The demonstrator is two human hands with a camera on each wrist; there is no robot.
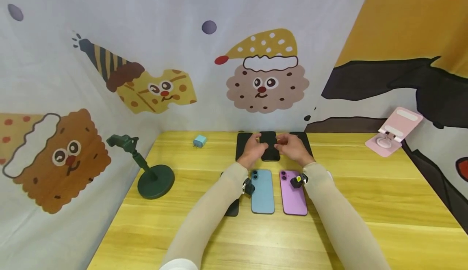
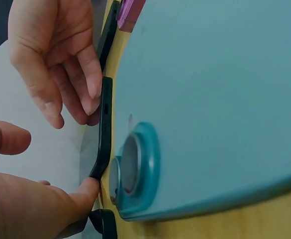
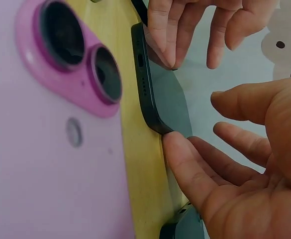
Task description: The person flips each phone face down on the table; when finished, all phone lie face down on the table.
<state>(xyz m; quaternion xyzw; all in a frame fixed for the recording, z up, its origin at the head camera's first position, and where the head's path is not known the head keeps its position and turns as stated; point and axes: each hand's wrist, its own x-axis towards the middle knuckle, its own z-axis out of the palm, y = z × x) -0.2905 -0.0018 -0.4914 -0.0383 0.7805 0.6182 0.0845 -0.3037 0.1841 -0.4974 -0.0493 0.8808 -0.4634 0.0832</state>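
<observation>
A black phone lies screen up between the hands at the back of the table. Fingertips of the left hand touch its left edge, and those of the right hand touch its right edge. Both thumbs stand off the phone in the wrist views. Another black phone lies to the left, a third dark phone to the right, partly behind the right hand. Nearer, a blue phone and a purple phone lie back up, below the wrists.
Under the left forearm a black phone is mostly hidden; a pale edge shows beside the right sleeve. A dark green stand and a light blue charger plug are at left, a pink folding stand at right. Printed cloth hangs behind.
</observation>
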